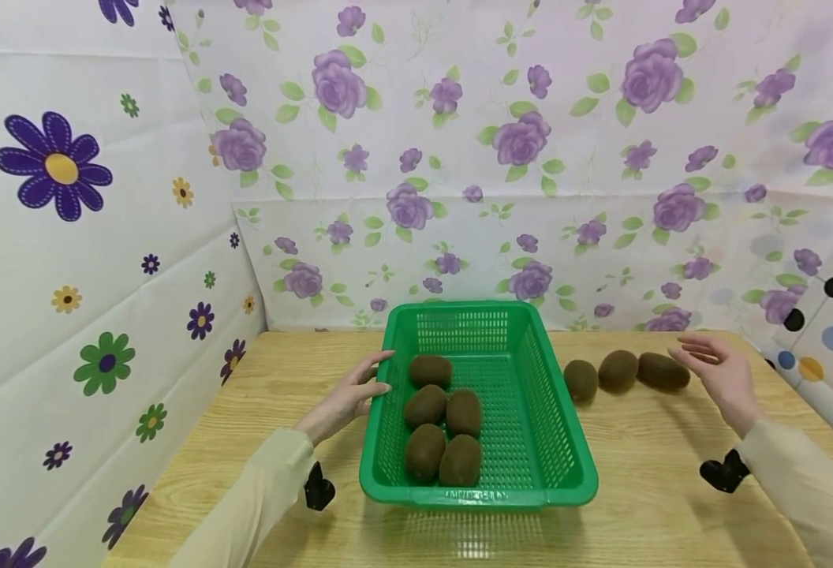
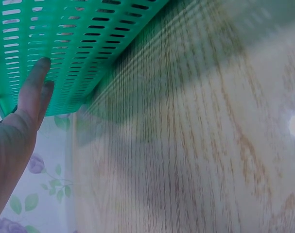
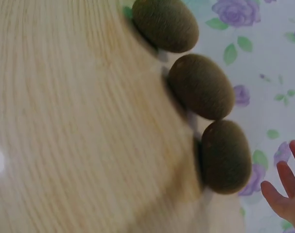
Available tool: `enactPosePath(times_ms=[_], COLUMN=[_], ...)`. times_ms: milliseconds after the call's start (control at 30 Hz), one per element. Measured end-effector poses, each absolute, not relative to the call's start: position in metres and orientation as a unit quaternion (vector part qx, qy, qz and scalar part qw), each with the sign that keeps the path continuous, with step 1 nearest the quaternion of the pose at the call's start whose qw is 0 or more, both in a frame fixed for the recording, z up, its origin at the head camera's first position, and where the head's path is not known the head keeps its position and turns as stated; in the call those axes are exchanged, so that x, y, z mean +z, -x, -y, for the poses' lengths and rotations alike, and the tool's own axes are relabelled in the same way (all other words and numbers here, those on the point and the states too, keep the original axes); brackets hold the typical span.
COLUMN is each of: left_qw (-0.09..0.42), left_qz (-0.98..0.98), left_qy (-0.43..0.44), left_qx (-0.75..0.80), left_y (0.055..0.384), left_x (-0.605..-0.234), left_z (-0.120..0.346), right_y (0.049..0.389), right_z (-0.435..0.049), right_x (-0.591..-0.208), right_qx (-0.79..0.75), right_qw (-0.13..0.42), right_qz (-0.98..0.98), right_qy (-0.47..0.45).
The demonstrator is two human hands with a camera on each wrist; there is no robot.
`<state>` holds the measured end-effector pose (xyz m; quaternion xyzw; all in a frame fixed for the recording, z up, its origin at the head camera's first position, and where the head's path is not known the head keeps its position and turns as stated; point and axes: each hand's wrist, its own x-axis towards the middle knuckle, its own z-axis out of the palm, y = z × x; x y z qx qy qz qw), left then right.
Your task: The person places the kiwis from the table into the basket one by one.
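Observation:
A green plastic basket (image 1: pixel 483 496) stands on the wooden table, with several brown kiwis (image 1: pixel 427 406) along its left half. My left hand (image 1: pixel 341 402) holds the basket's left rim; thumb and forefinger lie at the rim. In the left wrist view, other fingers (image 2: pixel 33 92) press the outside of the slotted wall. Three kiwis sit in a row right of the basket: one near its wall (image 1: pixel 581 381), a middle one (image 1: pixel 618 371) and a longer one (image 1: pixel 663 371). Beside that last kiwi hovers my right hand (image 1: pixel 725 379), fingers spread and holding nothing, apart from it in the right wrist view.
The wooden table (image 1: pixel 282 371) runs back to a wall covered in purple-rose cloth (image 1: pixel 409 252). Cloth with daisies (image 1: pixel 104 276) hangs along the left, and dotted cloth (image 1: pixel 828 339) borders the right. The basket's right half shows bare slotted floor (image 1: pixel 509 426).

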<state>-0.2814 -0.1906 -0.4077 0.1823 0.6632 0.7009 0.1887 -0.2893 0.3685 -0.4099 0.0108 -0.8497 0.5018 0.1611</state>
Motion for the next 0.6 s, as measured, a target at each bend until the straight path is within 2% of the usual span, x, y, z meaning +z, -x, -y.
enactPosePath(times_ms=[333, 600], left_qw=[0.194, 0.187], left_qz=[-0.658, -0.662], left_qy=[-0.174, -0.174], left_qx=[0.706, 0.704], left_y=[0.281, 0.283], left_x=[-0.405, -0.409], left_z=[0.188, 0.188], right_y=[0.292, 0.297], right_z=[-0.38, -0.387], right_x=[-0.43, -0.444], right_qx=[0.491, 0.487], right_qw=[0.134, 0.09], right_qz=[0.861, 0.869], right_qy=[-0.012, -0.022])
